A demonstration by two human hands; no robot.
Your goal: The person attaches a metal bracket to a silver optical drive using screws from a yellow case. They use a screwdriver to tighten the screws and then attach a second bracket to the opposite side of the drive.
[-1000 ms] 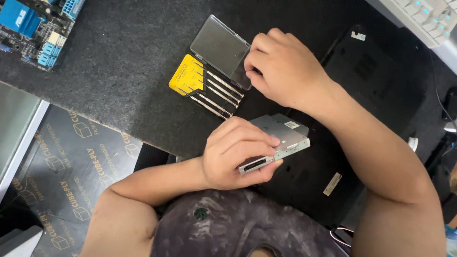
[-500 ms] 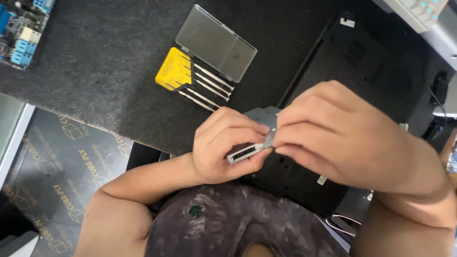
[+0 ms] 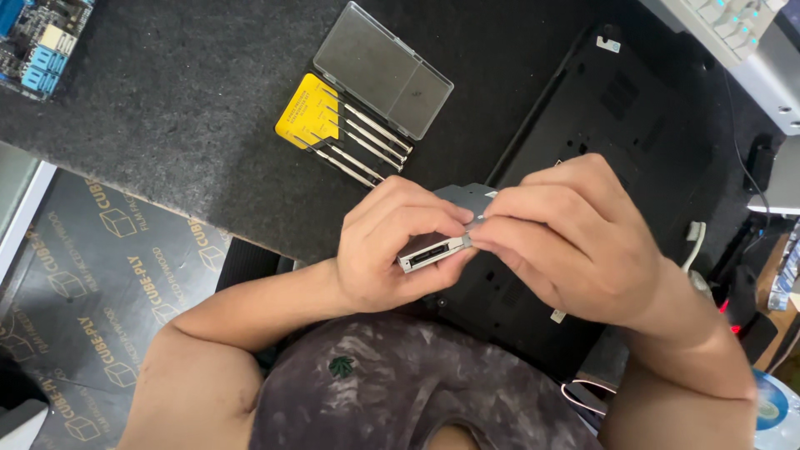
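At frame centre, left hand (image 3: 392,246) wraps a slim grey optical drive (image 3: 433,248), fingers curled shut around it. Right hand (image 3: 575,242) pinches the drive's end, fingertips (image 3: 487,237) closed on it. Beneath them lies an upturned black laptop (image 3: 633,125) on a dark surface (image 3: 167,125). Upper centre: open screwdriver set (image 3: 362,125), yellow insert, clear lid. Circuit board (image 3: 37,37) in the upper left corner.

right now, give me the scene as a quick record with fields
left hand: grips a slim silver drive
right hand: fingertips pinch the drive's end
below the hands: black laptop base, underside up
beside it: open screwdriver case, yellow insert, clear lid
far corner: circuit board
surface: dark mat
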